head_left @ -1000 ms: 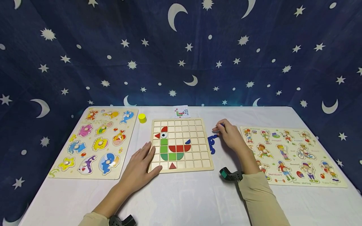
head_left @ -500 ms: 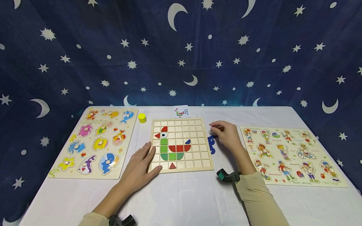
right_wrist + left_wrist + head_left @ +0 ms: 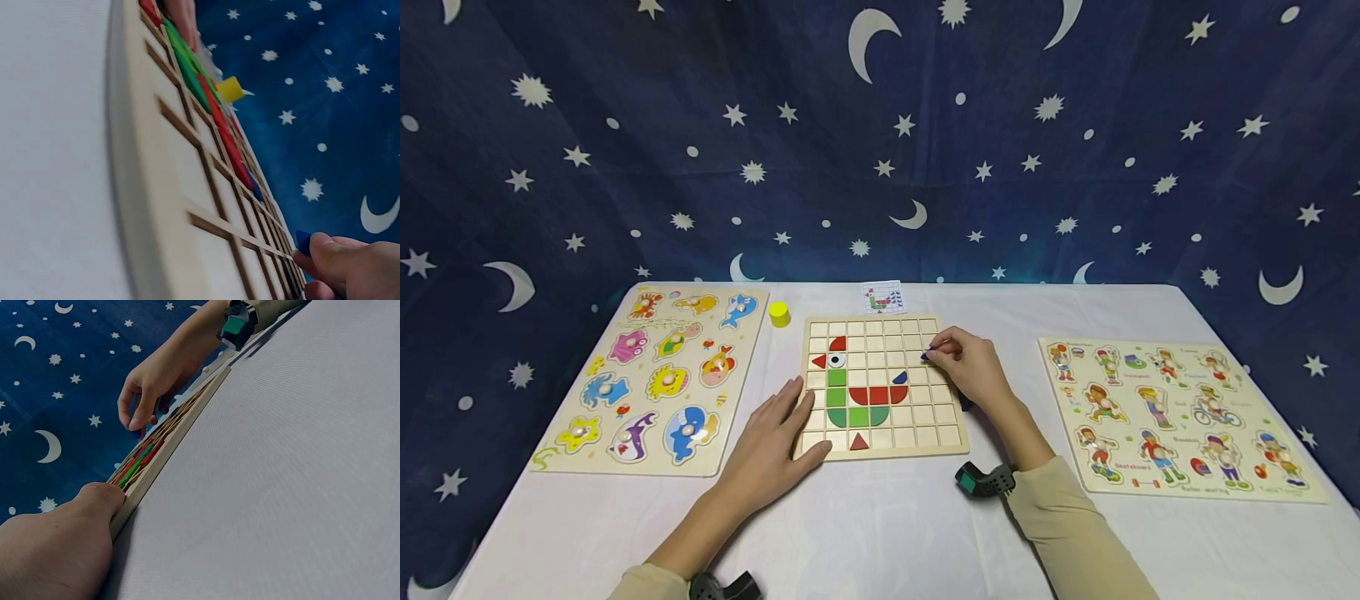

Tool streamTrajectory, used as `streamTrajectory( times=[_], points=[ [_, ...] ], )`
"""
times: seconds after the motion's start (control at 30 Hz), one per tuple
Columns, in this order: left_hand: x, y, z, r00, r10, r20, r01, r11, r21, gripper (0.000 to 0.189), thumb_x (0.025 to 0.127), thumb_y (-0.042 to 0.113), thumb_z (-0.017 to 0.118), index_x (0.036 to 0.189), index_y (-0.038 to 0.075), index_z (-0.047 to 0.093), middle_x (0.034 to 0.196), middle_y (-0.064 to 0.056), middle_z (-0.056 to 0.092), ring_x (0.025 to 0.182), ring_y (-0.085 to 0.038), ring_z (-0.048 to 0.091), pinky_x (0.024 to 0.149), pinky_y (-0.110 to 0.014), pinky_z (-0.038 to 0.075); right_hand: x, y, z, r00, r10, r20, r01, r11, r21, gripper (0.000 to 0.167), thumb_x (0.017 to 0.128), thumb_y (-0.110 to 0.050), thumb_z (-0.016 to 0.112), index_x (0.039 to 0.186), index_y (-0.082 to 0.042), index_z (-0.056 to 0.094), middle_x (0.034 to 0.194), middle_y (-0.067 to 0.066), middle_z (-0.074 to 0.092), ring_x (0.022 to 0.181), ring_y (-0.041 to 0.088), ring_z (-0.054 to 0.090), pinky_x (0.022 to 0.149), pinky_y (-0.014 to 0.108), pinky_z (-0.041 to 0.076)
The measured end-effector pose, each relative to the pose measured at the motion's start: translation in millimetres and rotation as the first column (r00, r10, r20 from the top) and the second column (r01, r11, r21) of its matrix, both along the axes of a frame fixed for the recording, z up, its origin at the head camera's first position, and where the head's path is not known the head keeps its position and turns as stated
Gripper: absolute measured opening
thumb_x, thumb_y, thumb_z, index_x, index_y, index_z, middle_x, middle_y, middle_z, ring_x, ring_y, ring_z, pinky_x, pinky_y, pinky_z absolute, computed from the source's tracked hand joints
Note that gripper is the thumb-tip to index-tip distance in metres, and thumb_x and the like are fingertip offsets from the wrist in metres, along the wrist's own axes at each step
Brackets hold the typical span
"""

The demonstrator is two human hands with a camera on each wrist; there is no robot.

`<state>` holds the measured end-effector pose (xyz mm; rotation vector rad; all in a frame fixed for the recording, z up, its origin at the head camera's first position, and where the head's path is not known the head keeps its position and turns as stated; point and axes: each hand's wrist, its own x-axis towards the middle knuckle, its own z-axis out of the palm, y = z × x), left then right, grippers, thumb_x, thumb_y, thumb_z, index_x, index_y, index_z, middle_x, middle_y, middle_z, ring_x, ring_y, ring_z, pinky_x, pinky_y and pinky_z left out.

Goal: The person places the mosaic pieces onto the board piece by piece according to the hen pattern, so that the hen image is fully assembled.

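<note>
A wooden grid board (image 3: 917, 437) lies mid-table, with red, green and blue pieces set in its squares in the form of a bird. My left hand (image 3: 772, 437) rests on the board's left edge, fingers extended and thumb at the near corner. My right hand (image 3: 973, 367) is over the board's right side, pinching a small blue puzzle piece (image 3: 304, 242) between thumb and fingertips. On the grid, left of that hand, sits another blue piece (image 3: 900, 378) above the red row. Loose blue pieces (image 3: 966, 403) beside the board are mostly hidden behind the right hand.
A small picture card (image 3: 884, 297) lies behind the board, and a yellow cylinder (image 3: 778, 314) stands at its back left. A sea-animal puzzle (image 3: 647, 392) lies on the left, a sports puzzle (image 3: 1180, 417) on the right. A starry cloth (image 3: 820, 183) hangs behind the table.
My right hand has moved left from the loose blue pieces to over the board's right columns, carrying a blue puzzle piece. The left hand stays on the board's edge.
</note>
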<state>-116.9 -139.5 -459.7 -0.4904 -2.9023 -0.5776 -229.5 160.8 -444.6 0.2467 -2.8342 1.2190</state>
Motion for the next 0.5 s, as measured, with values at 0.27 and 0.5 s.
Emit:
streamTrajectory(
  times=[0.27, 0.5],
  points=[
    [-0.2, 0.8, 0.7, 0.999, 0.006, 0.046, -0.006, 1.000, -0.004, 0.075, 0.086, 0.053, 0.059, 0.143, 0.008, 0.042, 0.155, -0.010, 0.029, 0.143, -0.027, 0.029, 0.116, -0.043, 0.026, 1.4, -8.3, -7.1, 1.000, -0.003, -0.022, 0.003, 1.000, 0.000, 0.012, 0.085, -0.022, 0.072, 0.092, -0.014, 0.067, 0.078, 0.000, 0.069, 0.069, 0.013, 0.058, 0.065, 0.027, 0.046],
    [-0.9, 0.2, 0.4, 0.999, 0.005, 0.045, -0.005, 1.000, -0.001, 0.075, 0.086, 0.054, 0.059, 0.143, 0.008, 0.042, 0.155, -0.010, 0.029, 0.143, -0.026, 0.028, 0.116, -0.043, 0.026, 0.7, -12.0, -10.5, 0.999, -0.025, -0.037, 0.025, 0.999, 0.025, 0.010, 0.086, -0.023, 0.071, 0.091, -0.015, 0.068, 0.075, 0.000, 0.065, 0.068, 0.016, 0.051, 0.063, 0.027, 0.041]
  ],
)
